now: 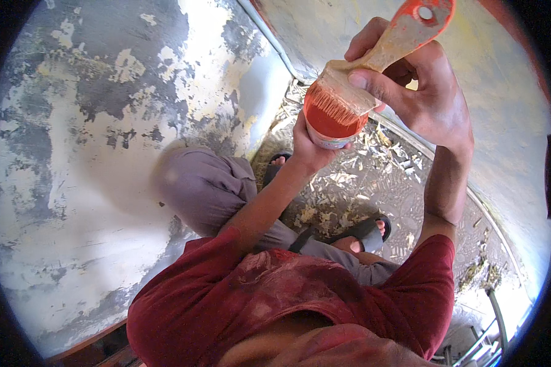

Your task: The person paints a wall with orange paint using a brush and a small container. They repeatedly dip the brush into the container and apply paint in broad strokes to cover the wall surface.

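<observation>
My right hand (408, 87) grips a flat paintbrush (349, 87) where its wooden handle meets the ferrule. Orange-red smears mark the top of the handle, around the hanging hole. The brush's bristles (333, 108) point down over a small round paint cup (333, 141) and are coated orange. Orange-red paint (330, 123) covers the inside of the cup. From below and the left, my left hand (311, 147) holds the cup, its fingers wrapped around the side. Whether the bristle tips touch the paint I cannot tell.
A wall (119, 114) with peeling white and grey paint rises at my left. A second wall (500, 137) stands at the right, meeting it at a corner with a pipe (273, 41). Paint flakes (385, 149) litter the floor (395, 197) around my sandals (372, 234). Metal bars (498, 316) stand at lower right.
</observation>
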Tool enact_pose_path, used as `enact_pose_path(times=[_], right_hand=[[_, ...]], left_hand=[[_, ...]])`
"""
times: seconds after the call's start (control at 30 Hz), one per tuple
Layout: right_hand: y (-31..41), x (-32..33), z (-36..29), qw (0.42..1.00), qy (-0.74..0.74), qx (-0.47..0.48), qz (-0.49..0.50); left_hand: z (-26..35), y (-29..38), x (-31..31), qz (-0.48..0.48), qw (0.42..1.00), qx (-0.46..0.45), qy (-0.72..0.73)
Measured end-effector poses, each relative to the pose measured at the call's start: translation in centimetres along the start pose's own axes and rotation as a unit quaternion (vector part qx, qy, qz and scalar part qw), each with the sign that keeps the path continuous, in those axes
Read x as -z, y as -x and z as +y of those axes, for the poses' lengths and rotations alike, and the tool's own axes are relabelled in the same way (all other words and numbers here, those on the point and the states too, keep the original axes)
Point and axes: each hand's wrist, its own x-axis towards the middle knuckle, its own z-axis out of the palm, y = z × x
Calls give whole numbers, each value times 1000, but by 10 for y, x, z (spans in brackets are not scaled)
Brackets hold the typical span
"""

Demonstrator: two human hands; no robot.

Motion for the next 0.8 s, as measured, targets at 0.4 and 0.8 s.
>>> enact_pose_path(times=[0.4,0.8], right_hand=[[1,9,7,998,60,4,25],[2,-18,35,975,211,43,-54]], left_hand=[[0,-4,-3,17,999,-4,-45],[-1,-4,-6,5,999,-19,-34]])
